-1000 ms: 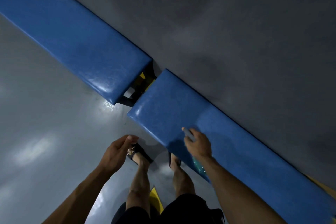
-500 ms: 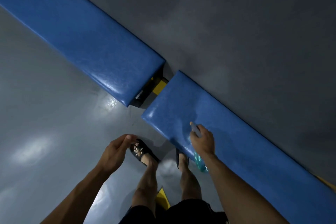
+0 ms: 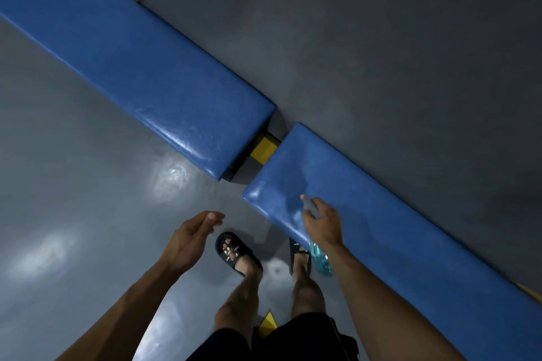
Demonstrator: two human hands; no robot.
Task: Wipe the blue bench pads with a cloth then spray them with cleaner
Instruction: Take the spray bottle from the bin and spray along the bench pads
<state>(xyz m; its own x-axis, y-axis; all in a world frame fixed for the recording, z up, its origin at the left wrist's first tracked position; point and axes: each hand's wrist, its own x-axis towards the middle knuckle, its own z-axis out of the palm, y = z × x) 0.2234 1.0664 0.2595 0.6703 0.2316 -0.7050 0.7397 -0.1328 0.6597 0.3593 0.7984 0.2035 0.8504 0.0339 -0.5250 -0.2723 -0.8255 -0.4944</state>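
Note:
Two long blue bench pads run diagonally across the view: one (image 3: pixel 140 67) from the upper left, the other (image 3: pixel 381 214) toward the lower right, with a gap between them. My right hand (image 3: pixel 322 223) grips a spray bottle (image 3: pixel 321 261) with teal liquid; its nozzle points at the near end of the right pad, where a faint mist hangs. My left hand (image 3: pixel 190 237) hovers over the floor with relaxed fingers, holding nothing. No cloth is visible.
A yellow and black frame part (image 3: pixel 265 148) shows in the gap between the pads. Glossy grey floor (image 3: pixel 73 199) lies on my side, dark matting (image 3: pixel 381 53) beyond the bench. My feet in black sandals (image 3: pixel 234 252) stand close to the right pad.
The view has shifted along the bench toward the gap. My right hand with the bottle stays over the right pad's end, and my left hand's fingers have opened out.

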